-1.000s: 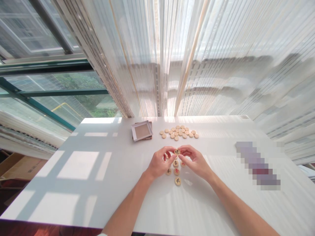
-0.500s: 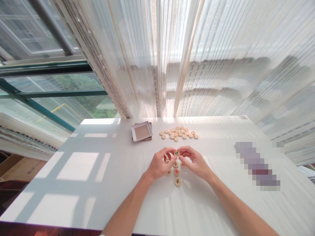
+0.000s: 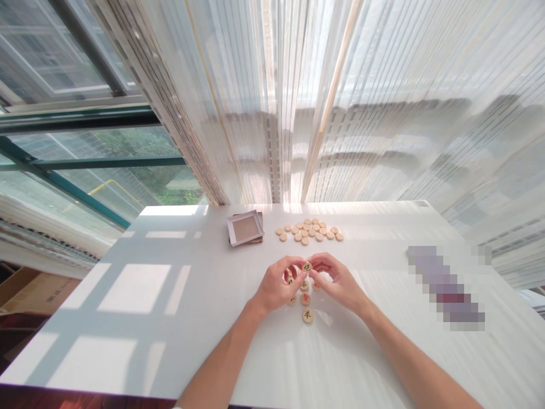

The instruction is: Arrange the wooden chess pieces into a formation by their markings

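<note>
- Xiangqi piece (image 3: 307,266), black-marked: held upright or tilted, exact angle unclear, near lettered pieces (image 3: 305,299) on white table (image 3: 128,352).
- Left hand (image 3: 276,286): fingers curled narrow, pinching its left side.
- Right hand (image 3: 338,282): fingers narrow, on its right side.
- Blank-topped pieces (image 3: 312,232): grouped farther back.

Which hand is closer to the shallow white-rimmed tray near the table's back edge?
Left. The left hand is nearer the camera than the tray and somewhat to its right; the right hand is farther right, past the left one.
</note>
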The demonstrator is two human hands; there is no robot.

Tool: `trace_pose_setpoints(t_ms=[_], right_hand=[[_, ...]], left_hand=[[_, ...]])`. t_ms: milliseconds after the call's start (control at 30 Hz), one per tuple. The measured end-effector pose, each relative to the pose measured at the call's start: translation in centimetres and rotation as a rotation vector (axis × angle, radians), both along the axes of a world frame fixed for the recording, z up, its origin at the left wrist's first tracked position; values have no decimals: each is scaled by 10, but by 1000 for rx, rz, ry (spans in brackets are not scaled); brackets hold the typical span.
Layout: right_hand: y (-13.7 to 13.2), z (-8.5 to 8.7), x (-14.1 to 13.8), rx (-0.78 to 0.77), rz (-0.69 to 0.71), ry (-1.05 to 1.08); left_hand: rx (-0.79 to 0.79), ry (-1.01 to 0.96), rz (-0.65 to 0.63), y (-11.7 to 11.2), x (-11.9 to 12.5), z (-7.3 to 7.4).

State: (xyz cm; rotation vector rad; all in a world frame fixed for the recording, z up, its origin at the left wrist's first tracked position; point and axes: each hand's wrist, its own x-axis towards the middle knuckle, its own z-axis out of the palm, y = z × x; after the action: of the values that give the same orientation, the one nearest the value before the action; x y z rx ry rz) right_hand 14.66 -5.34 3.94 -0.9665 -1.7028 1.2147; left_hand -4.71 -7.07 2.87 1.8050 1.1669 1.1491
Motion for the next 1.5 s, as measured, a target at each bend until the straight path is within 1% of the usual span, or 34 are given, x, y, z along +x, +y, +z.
trace_pose_setpoints(t_ms=[300, 500, 867, 1000, 1167, 1500], right_hand=[[0, 0, 0, 1, -26, -23], [1, 0, 1, -31, -13, -24], [0, 0, 1, -2, -102, -77], [0, 1, 2, 32, -93, -70], [0, 2, 3, 28, -66, -49], [-1, 1, 2, 32, -38, -30]], left_hand=[[5, 28, -9, -1, -1, 1], [-2, 53, -20, -2, 0, 0], [49, 168, -25, -4, 1, 2], [39, 134, -7, -4, 2, 1], [26, 70, 4, -3, 2, -1], [-18, 35, 7, -2, 1, 1]])
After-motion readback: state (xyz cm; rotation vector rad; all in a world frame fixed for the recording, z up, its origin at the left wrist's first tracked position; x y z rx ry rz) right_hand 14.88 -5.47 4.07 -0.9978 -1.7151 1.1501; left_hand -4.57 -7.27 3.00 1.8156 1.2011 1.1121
